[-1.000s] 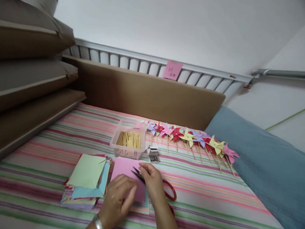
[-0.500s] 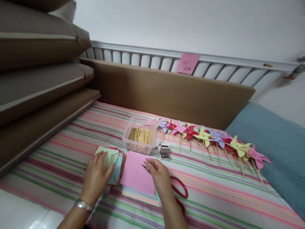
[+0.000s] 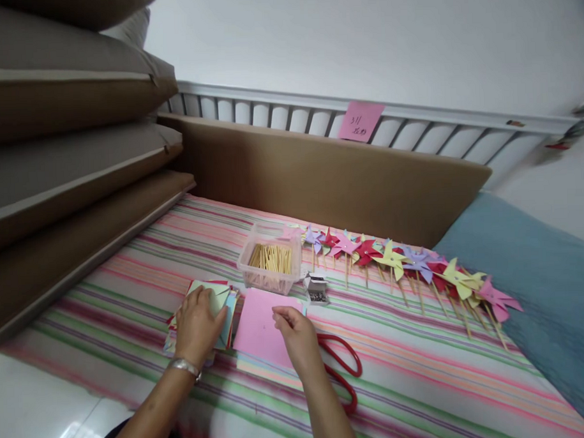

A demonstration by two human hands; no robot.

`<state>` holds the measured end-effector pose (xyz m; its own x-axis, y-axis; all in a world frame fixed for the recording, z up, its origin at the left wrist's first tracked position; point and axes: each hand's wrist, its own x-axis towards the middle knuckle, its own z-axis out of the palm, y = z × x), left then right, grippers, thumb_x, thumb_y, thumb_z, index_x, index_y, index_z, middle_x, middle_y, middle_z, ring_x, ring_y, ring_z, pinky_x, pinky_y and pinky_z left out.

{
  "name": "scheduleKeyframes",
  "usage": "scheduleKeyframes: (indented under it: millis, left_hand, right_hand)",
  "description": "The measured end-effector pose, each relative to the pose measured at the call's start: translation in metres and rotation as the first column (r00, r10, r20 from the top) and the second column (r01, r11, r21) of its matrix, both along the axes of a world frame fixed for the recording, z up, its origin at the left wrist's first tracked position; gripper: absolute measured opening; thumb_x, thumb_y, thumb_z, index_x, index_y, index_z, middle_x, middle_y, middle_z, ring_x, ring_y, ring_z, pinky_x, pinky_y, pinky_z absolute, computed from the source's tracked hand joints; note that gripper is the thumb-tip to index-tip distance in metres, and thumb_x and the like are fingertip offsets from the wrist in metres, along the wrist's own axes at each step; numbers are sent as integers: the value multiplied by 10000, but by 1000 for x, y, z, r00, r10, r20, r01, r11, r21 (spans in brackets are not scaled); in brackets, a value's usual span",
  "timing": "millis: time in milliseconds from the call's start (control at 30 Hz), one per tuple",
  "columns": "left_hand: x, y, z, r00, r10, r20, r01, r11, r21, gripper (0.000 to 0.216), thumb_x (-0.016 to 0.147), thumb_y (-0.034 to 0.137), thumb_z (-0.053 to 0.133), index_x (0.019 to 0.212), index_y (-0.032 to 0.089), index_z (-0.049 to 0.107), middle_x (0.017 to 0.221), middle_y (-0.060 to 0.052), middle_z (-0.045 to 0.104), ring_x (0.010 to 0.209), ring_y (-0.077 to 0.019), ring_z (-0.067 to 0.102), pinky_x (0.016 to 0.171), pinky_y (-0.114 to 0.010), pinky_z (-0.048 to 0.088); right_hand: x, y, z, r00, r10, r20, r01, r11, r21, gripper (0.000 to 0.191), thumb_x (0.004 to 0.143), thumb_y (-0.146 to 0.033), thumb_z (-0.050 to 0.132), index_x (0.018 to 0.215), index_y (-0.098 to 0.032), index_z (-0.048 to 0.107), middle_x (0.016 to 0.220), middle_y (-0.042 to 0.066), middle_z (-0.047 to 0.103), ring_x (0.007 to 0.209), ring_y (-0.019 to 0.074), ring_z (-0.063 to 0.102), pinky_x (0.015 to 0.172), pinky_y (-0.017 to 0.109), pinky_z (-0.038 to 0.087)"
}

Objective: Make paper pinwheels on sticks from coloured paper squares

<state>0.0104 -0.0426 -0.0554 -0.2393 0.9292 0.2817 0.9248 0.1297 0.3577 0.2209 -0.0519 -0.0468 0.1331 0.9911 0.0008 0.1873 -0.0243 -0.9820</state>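
My left hand [image 3: 198, 324] lies with fingers spread over a loose stack of cut coloured papers [image 3: 222, 298], pale green and light blue on top. My right hand [image 3: 296, 340] hovers over a pink paper square [image 3: 257, 325], its fingers loosely curled and nothing visible in them. The pink square tops a pile of coloured sheets [image 3: 268, 373]. Red-handled scissors [image 3: 345, 358] lie beside my right wrist; their blades are hidden behind that hand.
A clear plastic box [image 3: 270, 283] of short wooden sticks [image 3: 270, 258] stands behind the papers. Beside it is a small open box of metal pins [image 3: 317, 296]. Finished paper pinwheels [image 3: 392, 260] line the back right of the striped cloth [image 3: 421, 361]. Stacked cushions [image 3: 79, 150] rise on the left.
My left hand has shifted slightly right and flattened over the paper stack. My right hand has moved a little left, and the scissor tips that showed by its fingers are out of sight.
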Motion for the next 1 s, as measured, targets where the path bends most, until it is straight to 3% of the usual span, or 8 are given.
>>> scheduleKeyframes:
  millis: [267, 600, 800, 1000]
  left_hand:
    - [-9, -1, -13, 995, -50, 85, 44, 997, 64, 399, 815, 399, 513, 1128, 155, 562, 1239, -156, 580, 1157, -312, 515, 961, -463, 406]
    - [-19, -3, -12, 959, -135, 249, 109, 987, 116, 391, 813, 370, 521, 1080, 93, 591, 1102, -175, 644, 1035, -306, 574, 931, -434, 430]
    - [-24, -4, -12, 955, -153, 253, 130, 986, 108, 386, 841, 352, 470, 1076, 74, 600, 1044, -179, 668, 994, -290, 602, 905, -415, 453]
    - [-26, -8, -11, 957, -213, 198, 203, 977, 72, 469, 764, 353, 588, 1142, 76, 570, 1104, -192, 655, 1035, -310, 596, 930, -440, 446]
  right_hand:
    - [-1, 2, -7, 999, 10, 32, -10, 1000, 1, 240, 715, -345, 614, 858, -184, 720, 866, 89, 731, 818, 274, 672, 731, 381, 514]
    - [-6, -2, -6, 998, 34, 45, -35, 999, 18, 264, 725, -357, 599, 870, -167, 711, 872, 95, 723, 797, 264, 667, 733, 382, 513]
    - [-5, -2, -5, 998, 43, 51, -44, 999, 16, 256, 744, -346, 589, 886, -169, 707, 876, 98, 722, 797, 268, 666, 737, 385, 503]
    - [-5, -1, -2, 998, 41, 53, -42, 999, 16, 249, 751, -333, 585, 888, -167, 709, 880, 97, 723, 785, 263, 666, 736, 382, 496]
